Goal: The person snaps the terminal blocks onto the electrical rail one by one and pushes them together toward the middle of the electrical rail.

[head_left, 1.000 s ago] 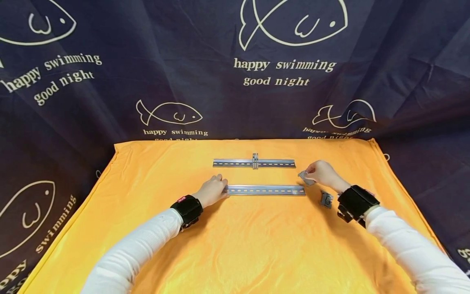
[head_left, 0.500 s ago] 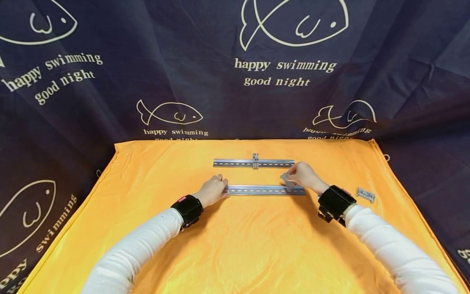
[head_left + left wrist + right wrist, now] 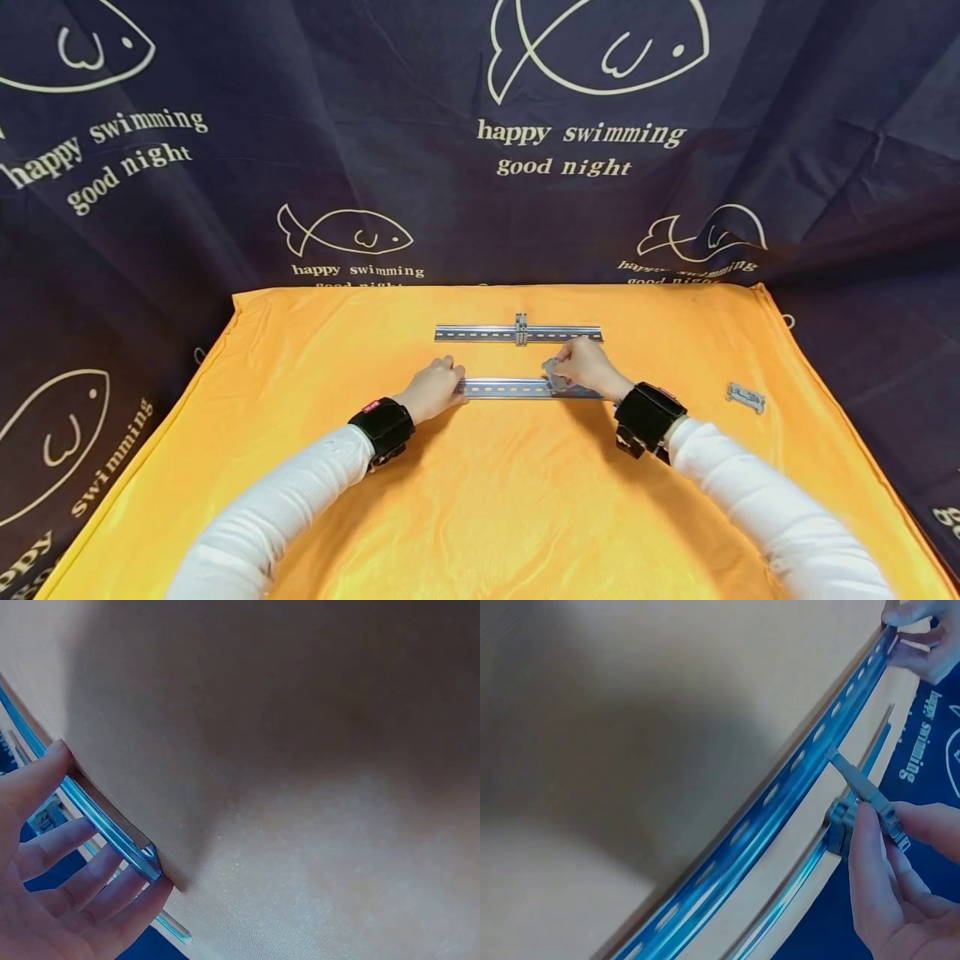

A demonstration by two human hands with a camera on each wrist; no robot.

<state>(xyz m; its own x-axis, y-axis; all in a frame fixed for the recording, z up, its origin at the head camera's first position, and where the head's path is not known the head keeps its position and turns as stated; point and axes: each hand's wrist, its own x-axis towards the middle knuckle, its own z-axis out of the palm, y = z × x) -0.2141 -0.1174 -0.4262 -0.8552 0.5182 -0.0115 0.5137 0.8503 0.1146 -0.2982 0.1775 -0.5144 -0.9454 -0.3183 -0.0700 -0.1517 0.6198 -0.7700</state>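
My left hand point(image 3: 432, 390) grips the left end of the near slotted metal DIN rail point(image 3: 510, 388). In the left wrist view its thumb lies on one long side of the rail and the fingers on the other. My right hand point(image 3: 588, 367) pinches a thin grey terminal block point(image 3: 555, 374) between thumb and fingers, over the right half of that rail. In the right wrist view the terminal block point(image 3: 870, 796) is tilted, its lower end at the rail's edge; whether they touch I cannot tell. The rail's right end is partly behind my right hand and wrist.
Behind lies a second DIN rail point(image 3: 476, 333), parallel to the first, with narrow grey terminal blocks point(image 3: 521, 330) mounted near its middle. Another grey terminal block point(image 3: 746, 397) lies flat on the yellow cloth point(image 3: 480, 500) at the right. A dark printed curtain point(image 3: 480, 225) hangs behind.
My right hand has moved left with the terminal block, from beyond the rail's right end to over the rail. A dark grey block seen earlier near my right wrist is out of sight. The left hand stays put.
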